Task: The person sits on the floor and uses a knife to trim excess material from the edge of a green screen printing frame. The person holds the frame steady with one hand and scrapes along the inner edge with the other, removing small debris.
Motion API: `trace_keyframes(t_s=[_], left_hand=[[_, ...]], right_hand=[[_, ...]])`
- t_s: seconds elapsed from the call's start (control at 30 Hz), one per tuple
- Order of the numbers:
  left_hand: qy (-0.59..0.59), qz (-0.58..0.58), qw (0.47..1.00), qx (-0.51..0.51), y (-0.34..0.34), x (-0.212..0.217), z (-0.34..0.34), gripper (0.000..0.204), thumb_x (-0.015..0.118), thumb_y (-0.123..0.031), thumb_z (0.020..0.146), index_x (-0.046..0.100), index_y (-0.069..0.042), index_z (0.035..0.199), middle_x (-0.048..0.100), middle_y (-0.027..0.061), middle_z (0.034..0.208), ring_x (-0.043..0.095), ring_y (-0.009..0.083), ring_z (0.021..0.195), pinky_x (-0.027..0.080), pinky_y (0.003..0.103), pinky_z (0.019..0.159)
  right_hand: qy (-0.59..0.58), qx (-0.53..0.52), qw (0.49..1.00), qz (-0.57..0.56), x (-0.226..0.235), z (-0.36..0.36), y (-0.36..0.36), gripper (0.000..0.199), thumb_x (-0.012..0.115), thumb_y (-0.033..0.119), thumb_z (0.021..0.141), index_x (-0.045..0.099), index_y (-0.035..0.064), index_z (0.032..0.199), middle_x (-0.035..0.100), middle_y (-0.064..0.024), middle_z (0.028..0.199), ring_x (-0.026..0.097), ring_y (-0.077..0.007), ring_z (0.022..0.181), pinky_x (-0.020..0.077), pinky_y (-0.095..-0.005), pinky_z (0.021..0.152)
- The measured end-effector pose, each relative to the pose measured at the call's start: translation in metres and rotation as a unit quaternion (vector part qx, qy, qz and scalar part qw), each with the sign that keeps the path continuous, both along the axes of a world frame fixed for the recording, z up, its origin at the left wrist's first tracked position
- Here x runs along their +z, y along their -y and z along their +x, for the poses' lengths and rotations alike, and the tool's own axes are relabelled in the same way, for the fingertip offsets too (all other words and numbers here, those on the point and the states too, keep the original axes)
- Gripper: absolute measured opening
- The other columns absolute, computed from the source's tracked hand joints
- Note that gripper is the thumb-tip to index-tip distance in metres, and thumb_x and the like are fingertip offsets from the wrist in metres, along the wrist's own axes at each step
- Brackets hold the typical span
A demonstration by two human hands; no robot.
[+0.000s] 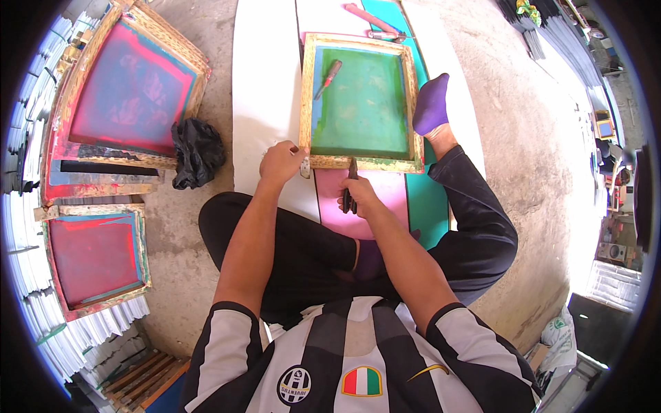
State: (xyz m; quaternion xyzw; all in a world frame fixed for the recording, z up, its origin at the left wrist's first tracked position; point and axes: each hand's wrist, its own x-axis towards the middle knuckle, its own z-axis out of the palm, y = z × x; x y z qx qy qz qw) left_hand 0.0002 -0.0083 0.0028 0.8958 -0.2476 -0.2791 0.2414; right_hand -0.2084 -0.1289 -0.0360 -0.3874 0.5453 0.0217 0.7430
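Note:
A wooden screen-printing frame (308, 103) with green mesh (365, 110) lies flat in front of me. My left hand (281, 162) is closed at its near left corner, thumb and fingertips against the wood. A small whitish strip (305, 167) sticks out just below those fingertips. My right hand (361, 196) grips pliers (350, 195) by their dark handles. Their jaws point away from me and meet the frame's near rail, though the tips are hard to make out. On the mesh, toward its left, rests a screwdriver (329, 79) with a dark and red handle.
White, pink and green boards (268, 103) lie beneath the frame. Past its far rail are another screwdriver (385, 35) and a pink roll (372, 16). More screen frames (131, 89) stand at left beside a black plastic bag (197, 153). My purple-socked foot (432, 104) borders the right rail.

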Motion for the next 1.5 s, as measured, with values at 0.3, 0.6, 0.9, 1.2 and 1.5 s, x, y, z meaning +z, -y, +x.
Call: trace_keyframes(t_s=[0.3,0.6,0.9,1.2,1.5], left_hand=[[0.004,0.024,1.0,0.013,0.004,-0.002,0.001,0.051,0.072,-0.052,0.09,0.076,-0.002,0.099,0.076,0.0181,0.094,0.074,0.0357,0.092,0.055,0.046,0.081],[0.014,0.008,1.0,0.009,0.007,-0.007,0.005,0.05,0.072,-0.051,0.089,0.074,-0.001,0.092,0.075,0.0195,0.088,0.073,0.0371,0.087,0.055,0.047,0.077],[0.012,0.001,1.0,0.005,0.006,-0.003,0.002,0.048,0.072,-0.049,0.091,0.074,-0.002,0.094,0.075,0.0182,0.09,0.073,0.036,0.088,0.055,0.046,0.077],[0.28,-0.19,0.904,-0.263,0.027,-0.003,-0.062,0.031,0.077,-0.023,0.084,0.076,-0.011,0.113,0.067,0.0089,0.112,0.061,0.029,0.105,0.049,0.043,0.086],[0.363,-0.137,0.859,-0.333,0.035,-0.027,-0.096,0.052,0.074,-0.022,0.083,0.068,-0.011,0.134,0.062,0.0128,0.125,0.055,0.0312,0.112,0.043,0.046,0.093]], right_hand=[[-0.05,0.037,0.987,-0.15,-0.005,0.007,-0.017,0.005,0.056,0.006,0.086,0.057,0.0015,0.089,0.058,-0.0103,0.064,0.056,-0.0209,0.046,0.0474,-0.0387,0.041],[-0.013,0.097,0.984,-0.147,-0.001,-0.011,-0.012,0.016,0.059,0.014,0.09,0.06,0.0012,0.1,0.065,-0.0111,0.075,0.065,-0.0208,0.057,0.0506,-0.0371,0.046],[-0.032,0.261,0.963,-0.067,0.036,-0.031,0.053,0.043,0.065,0.033,0.099,0.061,-0.0023,0.122,0.066,-0.0145,0.094,0.069,-0.0234,0.073,0.055,-0.0397,0.059],[-0.005,0.202,0.978,-0.042,0.049,-0.035,0.058,0.04,0.065,0.028,0.096,0.06,-0.0007,0.124,0.066,-0.0143,0.097,0.069,-0.024,0.076,0.0572,-0.0386,0.063],[0.002,0.201,0.979,-0.017,0.027,-0.051,0.055,0.046,0.057,0.029,0.104,0.054,0.0048,0.143,0.071,-0.0189,0.108,0.073,-0.0281,0.084,0.0574,-0.0425,0.065]])
